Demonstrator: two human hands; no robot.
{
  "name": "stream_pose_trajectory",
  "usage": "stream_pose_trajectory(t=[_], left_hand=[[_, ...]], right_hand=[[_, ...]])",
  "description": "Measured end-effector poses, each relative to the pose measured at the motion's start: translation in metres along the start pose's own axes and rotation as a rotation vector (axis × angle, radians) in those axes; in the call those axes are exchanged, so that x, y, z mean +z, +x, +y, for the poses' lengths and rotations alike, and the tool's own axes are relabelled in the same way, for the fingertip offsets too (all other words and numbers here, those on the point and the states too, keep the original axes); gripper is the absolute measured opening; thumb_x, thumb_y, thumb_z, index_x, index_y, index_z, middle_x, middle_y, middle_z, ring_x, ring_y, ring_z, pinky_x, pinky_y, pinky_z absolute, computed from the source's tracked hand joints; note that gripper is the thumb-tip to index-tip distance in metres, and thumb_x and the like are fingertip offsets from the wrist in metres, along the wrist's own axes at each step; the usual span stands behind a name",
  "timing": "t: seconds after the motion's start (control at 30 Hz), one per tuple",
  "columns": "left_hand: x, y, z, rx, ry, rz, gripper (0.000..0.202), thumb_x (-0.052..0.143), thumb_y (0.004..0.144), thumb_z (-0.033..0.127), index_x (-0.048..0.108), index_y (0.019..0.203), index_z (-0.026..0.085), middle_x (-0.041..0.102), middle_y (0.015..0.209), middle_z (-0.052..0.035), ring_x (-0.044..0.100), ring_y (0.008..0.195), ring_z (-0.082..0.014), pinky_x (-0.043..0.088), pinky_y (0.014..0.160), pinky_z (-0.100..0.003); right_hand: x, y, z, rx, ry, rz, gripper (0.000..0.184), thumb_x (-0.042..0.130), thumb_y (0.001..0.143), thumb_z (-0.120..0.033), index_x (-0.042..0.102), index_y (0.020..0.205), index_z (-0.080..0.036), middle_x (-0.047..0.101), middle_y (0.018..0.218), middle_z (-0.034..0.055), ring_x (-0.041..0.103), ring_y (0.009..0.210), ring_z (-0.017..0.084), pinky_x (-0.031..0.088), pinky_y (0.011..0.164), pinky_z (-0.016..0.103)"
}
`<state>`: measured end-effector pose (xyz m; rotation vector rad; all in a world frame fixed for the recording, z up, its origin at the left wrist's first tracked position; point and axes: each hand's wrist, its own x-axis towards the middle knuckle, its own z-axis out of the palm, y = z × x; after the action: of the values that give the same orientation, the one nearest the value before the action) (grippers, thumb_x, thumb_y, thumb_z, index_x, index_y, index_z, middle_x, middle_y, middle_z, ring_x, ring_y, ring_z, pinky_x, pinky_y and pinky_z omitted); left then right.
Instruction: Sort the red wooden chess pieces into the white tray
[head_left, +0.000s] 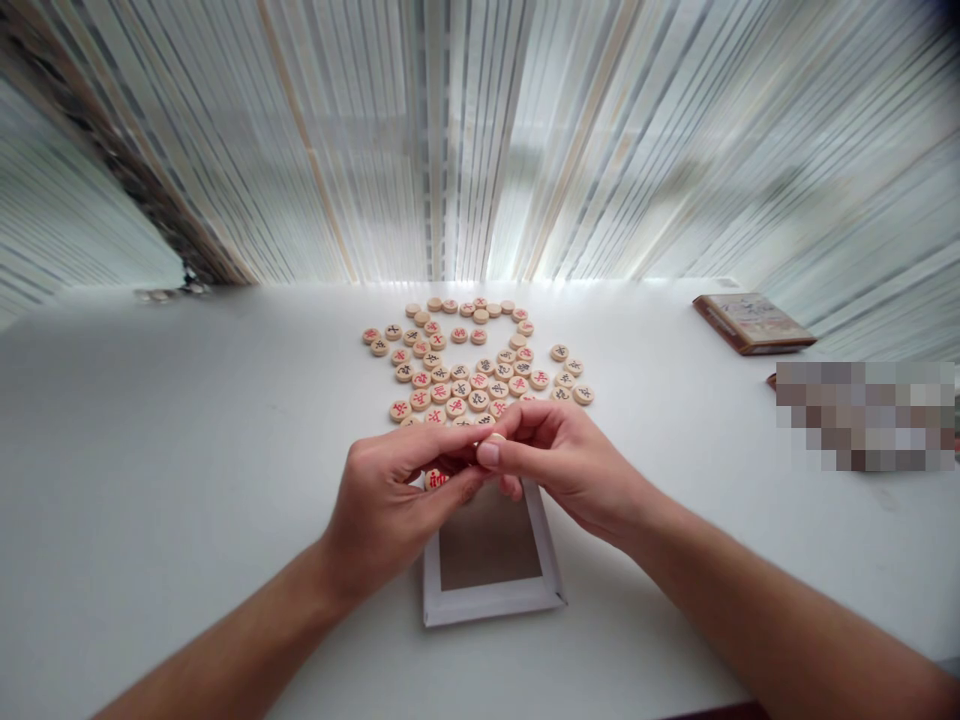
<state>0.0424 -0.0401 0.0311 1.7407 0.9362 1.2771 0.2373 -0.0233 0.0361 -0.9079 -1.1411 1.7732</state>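
Several round wooden game pieces [480,365] with red or black characters lie spread on the white table [187,430]. My left hand [394,500] is closed around some of these pieces; one with a red character [436,480] shows under its fingers. My right hand [559,462] meets it from the right, fingers pinched together at the left hand's fingertips; what it pinches is hidden. Both hands hover over the far end of a shallow white cardboard box tray [491,600] with a brown floor.
A brown box lid or book [752,322] lies at the table's far right. A blurred patch [866,415] sits near it. Vertical blinds [480,140] hang behind the table's far edge.
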Motion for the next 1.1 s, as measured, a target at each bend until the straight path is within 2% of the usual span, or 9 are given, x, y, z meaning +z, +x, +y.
stream_pose_trajectory(t=[0.27,0.4,0.57,0.67,0.83,0.97,1.1], left_hand=[[-0.0016,0.0007,-0.0008,0.017,-0.018,-0.02,0.032,0.085,0.086,0.008,0.087,0.115,0.022,0.088,0.093,-0.0031,0.082,0.076,-0.0172,0.07,0.075,-0.025],[-0.0017,0.0003,-0.0017,-0.002,-0.044,-0.047,0.029,0.084,0.089,0.011,0.087,0.115,0.023,0.087,0.092,-0.0038,0.082,0.076,-0.0183,0.071,0.074,-0.027],[-0.0014,0.0009,-0.0046,-0.058,-0.13,0.008,0.03,0.087,0.086,0.011,0.087,0.114,0.02,0.086,0.09,-0.0042,0.08,0.069,-0.0159,0.07,0.068,-0.024],[-0.0015,0.0012,-0.0042,-0.071,-0.153,0.005,0.031,0.086,0.087,0.009,0.087,0.115,0.021,0.087,0.091,-0.0036,0.08,0.071,-0.0155,0.069,0.068,-0.023],[-0.001,0.0006,-0.0009,-0.017,-0.08,-0.012,0.03,0.082,0.088,0.007,0.087,0.115,0.02,0.087,0.092,-0.004,0.081,0.072,-0.0157,0.07,0.071,-0.024],[0.0005,0.0013,0.0016,0.009,-0.049,-0.018,0.03,0.082,0.087,0.005,0.086,0.113,0.02,0.087,0.091,-0.0037,0.082,0.074,-0.0161,0.07,0.072,-0.023],[0.0004,0.0011,0.0014,-0.004,-0.125,-0.056,0.029,0.083,0.088,0.006,0.084,0.114,0.018,0.086,0.09,-0.0045,0.083,0.077,-0.0173,0.07,0.074,-0.023]], right_hand=[[-0.0017,-0.0019,0.0019,-0.031,-0.023,-0.012,0.033,0.101,0.071,-0.039,0.076,0.075,-0.018,0.07,0.06,-0.0013,0.061,0.057,0.012,0.049,0.059,0.025],[-0.0004,-0.0016,0.0012,-0.03,-0.032,0.004,0.036,0.099,0.073,-0.045,0.075,0.071,-0.018,0.068,0.057,-0.0013,0.059,0.056,0.012,0.048,0.058,0.026],[-0.0017,-0.0011,-0.0012,-0.036,-0.019,-0.028,0.029,0.096,0.079,-0.043,0.082,0.081,-0.018,0.069,0.061,-0.001,0.06,0.059,0.012,0.049,0.061,0.025],[-0.0028,-0.0007,-0.0009,-0.027,-0.004,-0.043,0.028,0.099,0.074,-0.037,0.084,0.087,-0.018,0.072,0.067,-0.0005,0.063,0.061,0.012,0.052,0.063,0.026],[-0.0027,-0.0002,0.0011,-0.005,0.016,-0.023,0.033,0.104,0.064,-0.029,0.079,0.081,-0.017,0.075,0.071,0.0003,0.063,0.058,0.011,0.051,0.056,0.021],[-0.002,-0.0008,-0.0001,-0.021,-0.024,-0.009,0.033,0.104,0.066,-0.034,0.077,0.077,-0.017,0.072,0.064,-0.0005,0.062,0.057,0.011,0.052,0.055,0.022],[-0.0002,-0.003,-0.0038,-0.054,-0.076,0.001,0.032,0.101,0.071,-0.041,0.079,0.077,-0.018,0.069,0.06,-0.0009,0.063,0.056,0.012,0.052,0.056,0.024]])
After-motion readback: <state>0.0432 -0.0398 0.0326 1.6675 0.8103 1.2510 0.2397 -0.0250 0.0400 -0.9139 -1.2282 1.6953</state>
